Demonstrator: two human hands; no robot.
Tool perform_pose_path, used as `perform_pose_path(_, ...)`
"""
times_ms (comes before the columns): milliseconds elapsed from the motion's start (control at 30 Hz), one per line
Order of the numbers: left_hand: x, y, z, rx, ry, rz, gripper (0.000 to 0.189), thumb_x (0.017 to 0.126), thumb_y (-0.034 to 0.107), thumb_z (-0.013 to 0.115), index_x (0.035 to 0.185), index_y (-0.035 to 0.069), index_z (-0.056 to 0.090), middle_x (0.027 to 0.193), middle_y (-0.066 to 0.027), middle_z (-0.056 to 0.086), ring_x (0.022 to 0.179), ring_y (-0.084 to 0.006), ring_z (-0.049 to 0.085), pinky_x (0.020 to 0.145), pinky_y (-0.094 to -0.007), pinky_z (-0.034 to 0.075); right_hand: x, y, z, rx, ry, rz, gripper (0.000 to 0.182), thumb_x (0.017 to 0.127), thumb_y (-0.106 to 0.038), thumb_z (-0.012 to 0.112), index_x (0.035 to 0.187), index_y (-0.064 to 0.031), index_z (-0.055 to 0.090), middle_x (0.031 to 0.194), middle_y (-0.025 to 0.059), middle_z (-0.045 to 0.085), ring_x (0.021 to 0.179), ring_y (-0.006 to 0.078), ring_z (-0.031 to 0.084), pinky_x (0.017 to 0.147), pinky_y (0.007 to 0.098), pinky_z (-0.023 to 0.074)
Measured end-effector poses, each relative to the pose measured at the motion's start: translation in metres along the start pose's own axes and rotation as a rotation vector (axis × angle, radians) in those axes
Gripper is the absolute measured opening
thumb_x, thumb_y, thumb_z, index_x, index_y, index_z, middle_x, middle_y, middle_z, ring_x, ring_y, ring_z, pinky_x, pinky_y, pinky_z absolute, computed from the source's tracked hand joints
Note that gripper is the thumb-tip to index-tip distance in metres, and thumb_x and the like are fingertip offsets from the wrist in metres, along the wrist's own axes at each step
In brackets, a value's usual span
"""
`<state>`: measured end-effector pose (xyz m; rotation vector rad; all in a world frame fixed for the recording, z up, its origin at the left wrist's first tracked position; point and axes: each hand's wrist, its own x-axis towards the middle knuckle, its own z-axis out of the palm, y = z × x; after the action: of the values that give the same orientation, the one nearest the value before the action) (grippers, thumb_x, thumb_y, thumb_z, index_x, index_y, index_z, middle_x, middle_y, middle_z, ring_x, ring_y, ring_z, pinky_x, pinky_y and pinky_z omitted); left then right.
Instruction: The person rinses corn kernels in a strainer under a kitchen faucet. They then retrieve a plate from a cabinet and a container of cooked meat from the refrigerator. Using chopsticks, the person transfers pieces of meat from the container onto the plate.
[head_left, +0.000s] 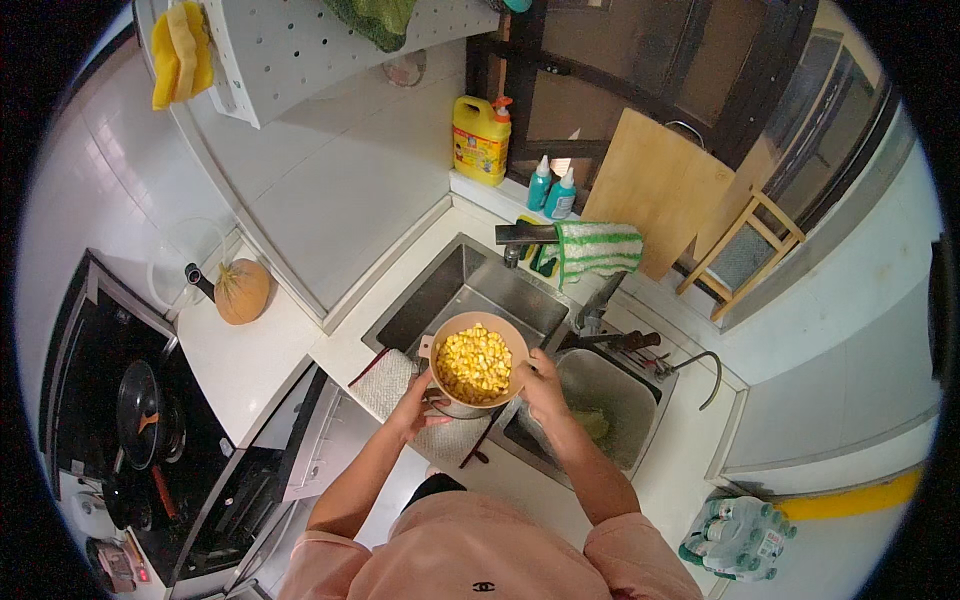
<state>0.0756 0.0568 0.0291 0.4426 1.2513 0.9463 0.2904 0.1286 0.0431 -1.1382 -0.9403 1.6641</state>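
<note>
A tan bowl (517, 346) with side tabs holds yellow corn kernels (474, 358). It is held up before me, over the near side of the left sink basin (409, 300). My right hand (543, 384) grips its right side, covering the handle there. With my left hand (417, 406) I support the bowl's lower left, fingers reaching underneath. A grey curved rim shows just below the bowl; what it belongs to is mostly hidden. Under my left hand, a light woven cloth (390, 379) with dark red edging hangs over the counter's front edge.
Water and something green (590, 424) are in the right basin (641, 427). A striped towel (600, 247) drapes over the faucet (511, 255). Cutting boards (660, 187) lean behind. Leftward are a pumpkin (242, 292) and a pan (139, 412) on the stove. Bottled water (739, 538) sits right.
</note>
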Motion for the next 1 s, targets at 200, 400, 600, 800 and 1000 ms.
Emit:
perform_pose_path(200,-0.005,-0.006,-0.006,0.001,0.014,-0.02,0.065,0.078,0.059,0.044,0.126,0.017,0.031,0.116,-0.0122,0.042,0.099,-0.0229,0.048,0.071,-0.0374,0.052,-0.008,-0.023,0.015,0.053,0.006,-0.127,0.006,0.081,-0.005,0.049,0.085,-0.002,0.046,0.067,0.0,0.044,0.051,0.0045,0.037,0.041,0.0229,0.0287)
perform_pose_path(400,-0.007,0.0,-0.003,0.01,0.018,-0.036,0.068,0.079,0.059,0.043,0.129,0.018,0.023,0.117,-0.0125,0.041,0.098,-0.024,0.048,0.068,-0.0351,0.053,-0.003,-0.017,0.013,-0.057,0.019,-0.092,0.005,0.079,-0.003,0.047,0.083,-0.0002,0.045,0.072,0.0021,0.047,0.062,0.0064,0.044,0.049,0.0238,0.0353)
perform_pose_path(600,-0.008,-0.003,0.002,-0.017,-0.001,-0.001,0.068,0.079,0.059,0.043,0.129,0.016,0.026,0.121,-0.0134,0.039,0.102,-0.0254,0.048,0.068,-0.0353,0.054,-0.005,-0.014,0.007,-0.127,0.011,-0.089,0.018,0.078,-0.004,0.047,0.095,0.0034,0.046,0.075,0.0034,0.05,0.063,0.0082,0.047,0.052,0.0241,0.0385)
perform_pose_path(800,-0.008,-0.001,-0.005,-0.017,-0.009,-0.025,0.067,0.079,0.06,0.042,0.128,0.015,0.03,0.122,-0.0147,0.038,0.104,-0.0265,0.048,0.069,-0.0358,0.054,-0.011,-0.012,0.016,0.016,0.037,-0.082,0.017,0.08,-0.008,0.049,0.094,0.0022,0.046,0.076,0.0042,0.049,0.062,0.0073,0.045,0.052,0.0227,0.0369)
perform_pose_path(1000,-0.007,-0.004,-0.004,-0.009,-0.009,-0.055,0.068,0.079,0.061,0.041,0.127,0.015,0.029,0.122,-0.0149,0.037,0.104,-0.0266,0.048,0.071,-0.0364,0.053,-0.011,0.001,0.009,-0.246,0.039,-0.243,0.01,0.077,-0.003,0.049,0.081,-0.0002,0.04,0.073,0.0032,0.045,0.063,0.0078,0.042,0.054,0.0266,0.0365)
